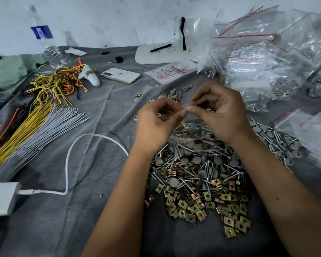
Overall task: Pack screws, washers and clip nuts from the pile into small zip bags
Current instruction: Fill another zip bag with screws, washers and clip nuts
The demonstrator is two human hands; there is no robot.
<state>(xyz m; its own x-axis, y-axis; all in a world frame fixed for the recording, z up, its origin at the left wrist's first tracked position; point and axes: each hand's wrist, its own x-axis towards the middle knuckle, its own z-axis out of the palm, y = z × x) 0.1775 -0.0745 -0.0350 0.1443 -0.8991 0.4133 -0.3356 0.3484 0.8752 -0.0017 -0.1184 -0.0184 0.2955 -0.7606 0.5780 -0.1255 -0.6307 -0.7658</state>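
Head view: the left hand (157, 125) and right hand (220, 112) meet above the pile (198, 175), fingertips curled and pinching the top edge of a small clear bag (191, 132) that hangs between them. The bag already holds screws and grey washers; whether its zip is being pressed shut or held apart is too blurred to tell.

The likely risk is a spill. If one pinch slips while the mouth is unsealed, the bag could tip and drop its contents back into the pile, so the count would be lost. A screw tip could also poke through the thin film if the bag is squeezed low down.

The pile lies directly under and just near of both hands, between the forearms, with clip nuts (202, 206) spread on its near side and more screws and washers trailing off to the right. Filled bags (267, 75) are heaped at far right, well apart from the hands. To the left, on the grey cloth (100, 108), lie a phone (121, 75), a white cable (70, 158) and bundled wires (35, 127).
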